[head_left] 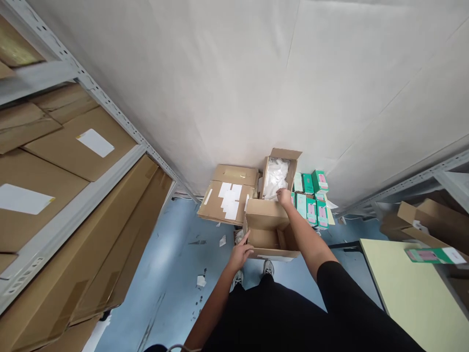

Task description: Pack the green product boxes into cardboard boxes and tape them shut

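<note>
An open, empty-looking cardboard box (262,238) is in front of my legs, its far flap standing up. My left hand (241,252) grips its near left corner, the index finger stretched along the left rim. Beyond it stands a smaller open carton (293,171) filled with crumpled white plastic bags (275,176). My right hand (283,196) reaches over the empty box to the carton's near end. Its fingers are closed at the edge of the white bags, and the fingertips are partly hidden.
Flattened cardboard (208,205) with white labels lies left of the carton. Several green-and-white product boxes (311,210) stand to the right. A shelf of large cartons (84,151) fills the left side. At right are a pale yellow table (406,293) and another green box (427,255).
</note>
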{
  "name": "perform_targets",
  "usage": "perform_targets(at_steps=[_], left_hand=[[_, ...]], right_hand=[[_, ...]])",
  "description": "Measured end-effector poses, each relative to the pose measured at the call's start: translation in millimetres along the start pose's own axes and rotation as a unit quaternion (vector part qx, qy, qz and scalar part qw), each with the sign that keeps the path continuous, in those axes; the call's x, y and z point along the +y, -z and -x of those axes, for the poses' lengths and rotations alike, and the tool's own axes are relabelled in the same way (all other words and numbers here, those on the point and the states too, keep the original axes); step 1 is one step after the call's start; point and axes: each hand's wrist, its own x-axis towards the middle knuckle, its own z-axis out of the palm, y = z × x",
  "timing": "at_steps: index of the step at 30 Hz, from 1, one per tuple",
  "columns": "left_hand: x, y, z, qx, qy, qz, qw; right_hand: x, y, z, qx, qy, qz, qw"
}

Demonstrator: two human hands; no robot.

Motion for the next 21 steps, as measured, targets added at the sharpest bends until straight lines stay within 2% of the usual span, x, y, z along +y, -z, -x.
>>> perform_targets(at_steps=[3,6,11,14,17,21], left_hand=[[-7.9,8.8,0.8,-0.02,-0.007,0.041,0.999],[-13.4,12.8,4.3,-0.029,-0.019,0.049,0.998],[-15.9,15.3,13.2,-0.025,-0.06,0.039,0.997],[-13.8,14.6,18.4,-0.026,-0.079,0.033,0.996],[-8.3,10.2,23.5,-0.033,-0.082,0.024,0.996],[7.3,-1.6,29.2,-0.051,-0.084,0.011,0.995]], right_hand=[[-8.8,13.1,19.4,0.09,0.017,-0.043,0.995],[-14.7,20.5,47.4,0.196,0.038,-0.108,0.974],[-18.6,15.8,119.5,0.277,0.039,-0.17,0.945],[-18.8,4.9,171.4,0.282,0.023,-0.21,0.936],[-13.6,-9.0,218.9,0.26,0.005,-0.249,0.933],[13.3,-19.8,266.8,0.173,-0.01,-0.269,0.947]])
